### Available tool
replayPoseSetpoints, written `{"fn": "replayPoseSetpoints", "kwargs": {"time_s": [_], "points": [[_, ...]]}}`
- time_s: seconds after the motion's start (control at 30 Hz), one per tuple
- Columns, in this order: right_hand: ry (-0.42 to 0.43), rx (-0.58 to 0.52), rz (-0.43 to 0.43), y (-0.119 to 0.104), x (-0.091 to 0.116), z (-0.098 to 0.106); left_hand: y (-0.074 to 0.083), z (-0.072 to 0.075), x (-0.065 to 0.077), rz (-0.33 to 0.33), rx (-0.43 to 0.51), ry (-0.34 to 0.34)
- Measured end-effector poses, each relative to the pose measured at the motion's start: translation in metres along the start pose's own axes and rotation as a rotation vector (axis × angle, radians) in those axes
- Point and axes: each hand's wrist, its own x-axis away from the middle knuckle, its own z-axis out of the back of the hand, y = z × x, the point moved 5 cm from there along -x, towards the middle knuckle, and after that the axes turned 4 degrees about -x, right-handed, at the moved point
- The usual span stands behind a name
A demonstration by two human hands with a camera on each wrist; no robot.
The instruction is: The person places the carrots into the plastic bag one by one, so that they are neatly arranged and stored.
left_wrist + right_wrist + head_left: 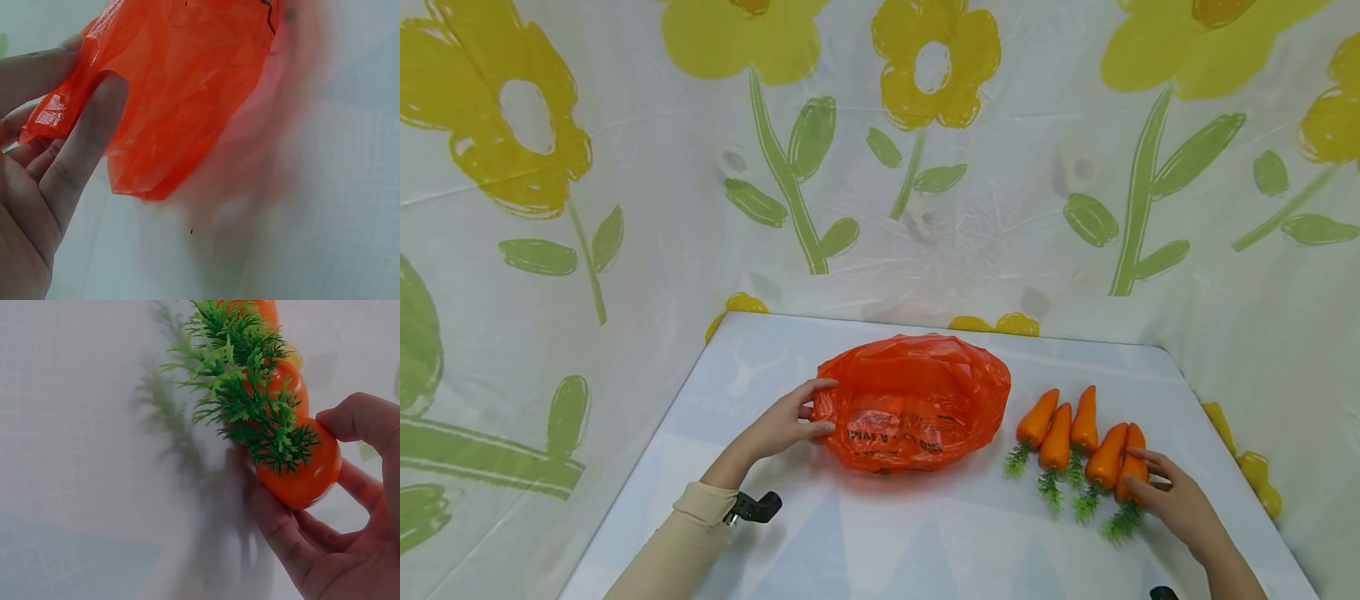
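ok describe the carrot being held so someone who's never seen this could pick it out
On the pale table, find the big red bag. Right of it, in the head view, are five orange carrots. Pick the rightmost carrot: unlike its neighbours, it is held by the right grip.

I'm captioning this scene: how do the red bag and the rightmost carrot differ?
The red bag is thin and crinkled; the rightmost carrot is smooth. The bag is much larger than the carrot. The bag bears dark lettering; the carrot has a leafy green top. Both are held, the bag by the left hand, the carrot by the right hand.
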Motion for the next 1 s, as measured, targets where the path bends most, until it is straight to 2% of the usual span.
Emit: {"fn": "replayPoseSetpoints", "kwargs": {"time_s": [0.4, 0.73, 1.0], "points": [[0.037, 0.0, -0.003, -0.012, 0.002, 0.005, -0.002, 0.0, -0.002, 0.013, -0.005, 0.024], [0.064, -0.023, 0.018, -0.02, 0.001, 0.002, -0.004, -0.001, -0.003, 0.001, -0.001, 0.019], [0.063, -0.024, 0.041, -0.028, 0.002, -0.001, -0.003, 0.001, -0.003, -0.021, -0.019, 0.04]]}}
